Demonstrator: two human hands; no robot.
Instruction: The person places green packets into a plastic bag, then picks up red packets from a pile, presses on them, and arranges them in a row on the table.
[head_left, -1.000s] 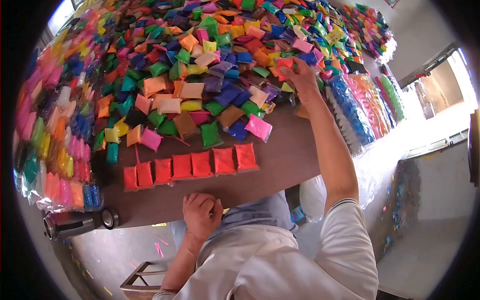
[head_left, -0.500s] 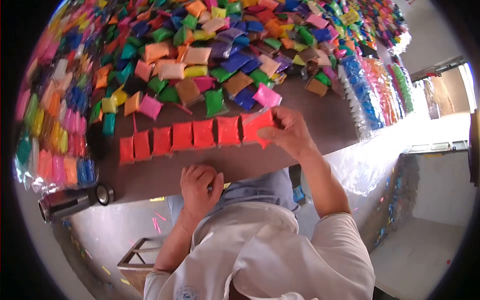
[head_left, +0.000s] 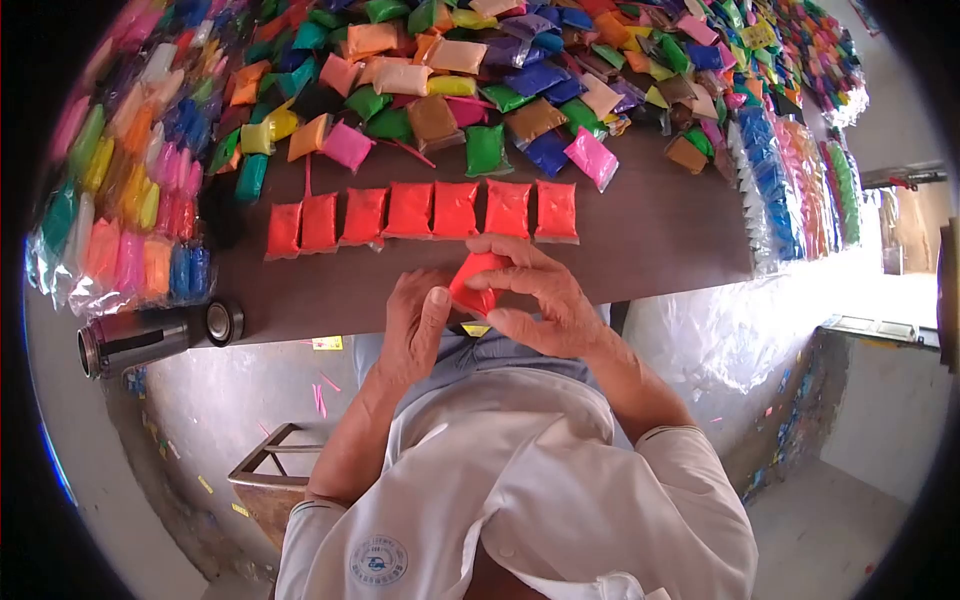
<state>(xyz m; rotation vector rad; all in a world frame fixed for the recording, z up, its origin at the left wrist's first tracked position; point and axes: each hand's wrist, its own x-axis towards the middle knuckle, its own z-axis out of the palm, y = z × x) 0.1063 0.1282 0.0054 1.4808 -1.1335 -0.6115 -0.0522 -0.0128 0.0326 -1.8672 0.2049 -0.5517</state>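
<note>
My right hand (head_left: pixel 540 300) pinches a small red packet (head_left: pixel 470 283) between thumb and fingers, above the table's near edge. Close on the packet's left side is my left hand (head_left: pixel 412 318), thumb raised apart from its loosely curled fingers, some of which are out of sight. Beyond both hands, several flat red packets (head_left: pixel 410 210) lie side by side in a row across the brown table (head_left: pixel 650 235).
A large heap of small coloured packets (head_left: pixel 435 118) covers the table's far side. Long clear bags of packets lie at the left (head_left: pixel 125 240) and right (head_left: pixel 770 190). A dark flask (head_left: pixel 140 340) lies at the near left corner, and a wooden stool (head_left: pixel 262 480) stands below.
My right hand has come from the right end of the red row back towards my body, holding a red packet. My left hand has risen beside it. The view has shifted slightly.
</note>
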